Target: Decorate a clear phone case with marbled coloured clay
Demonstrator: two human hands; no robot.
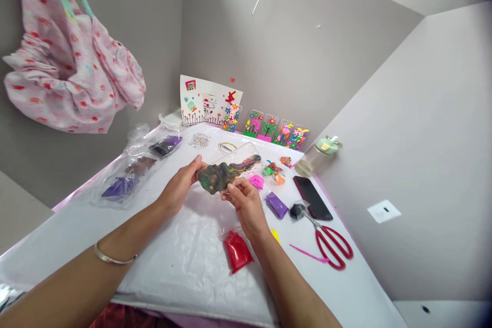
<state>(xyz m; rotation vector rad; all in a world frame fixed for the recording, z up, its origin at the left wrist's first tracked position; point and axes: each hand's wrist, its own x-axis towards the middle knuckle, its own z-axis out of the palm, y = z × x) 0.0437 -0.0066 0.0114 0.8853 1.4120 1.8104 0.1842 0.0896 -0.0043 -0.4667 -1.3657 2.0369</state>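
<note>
A clear phone case [246, 152] is held up over the table, tilted. A wavy strip of dark, marbled clay [219, 177] in green, brown and orange streaks runs across its face. My left hand [188, 177] grips the case by its left end. At the near edge, my right hand [246, 205] pinches the case, its thumb by the clay. Just beyond the right hand lies pink clay [256, 182], with green clay [268, 170] and orange clay [279, 179] near it. A red clay packet [237, 251] rests below the right wrist.
Scissors with red handles [334, 248], a black phone [313, 197] and a purple packet [276, 205] lie at right. A lidded jar [317, 156] stands by the wall. Plastic-wrapped packets [121, 187] are at left. Several decorated cases [269, 126] lean at the back beside a drawing [196, 102].
</note>
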